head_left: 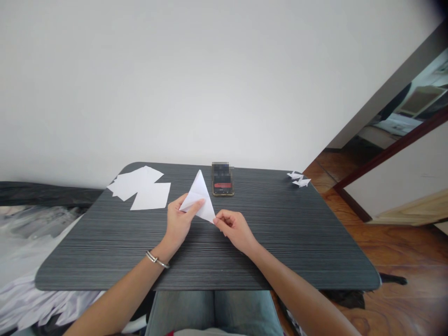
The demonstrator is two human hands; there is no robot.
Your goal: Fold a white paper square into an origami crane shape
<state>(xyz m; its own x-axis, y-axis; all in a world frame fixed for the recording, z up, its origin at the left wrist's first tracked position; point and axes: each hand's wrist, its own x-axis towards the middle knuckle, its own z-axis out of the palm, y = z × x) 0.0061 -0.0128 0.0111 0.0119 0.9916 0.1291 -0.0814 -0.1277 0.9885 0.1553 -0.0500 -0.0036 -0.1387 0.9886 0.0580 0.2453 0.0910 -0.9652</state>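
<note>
On the dark table [287,247], loose white paper sheets [140,190] lie left of my hands, and a phone [223,179] lies ahead. My left hand [178,223] holds a folded paper triangle [198,196] up, while my right hand [236,228] pinches its lower tip between closed fingers [220,220]

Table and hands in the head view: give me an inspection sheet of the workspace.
Surface: dark grey grained table with rounded corners.
Job's things: folded paper, a white triangle, held above the table; paper sheets lie overlapping at the far left.
Clutter: phone lying at the far edge; two small origami figures at the far right.
Grips: left hand holds the folded paper, with a bangle on its wrist; right hand pinches the paper's lower tip.
Cables: nothing seen.
Surroundings: white wall behind, white cloth at left, wooden floor at right.
</note>
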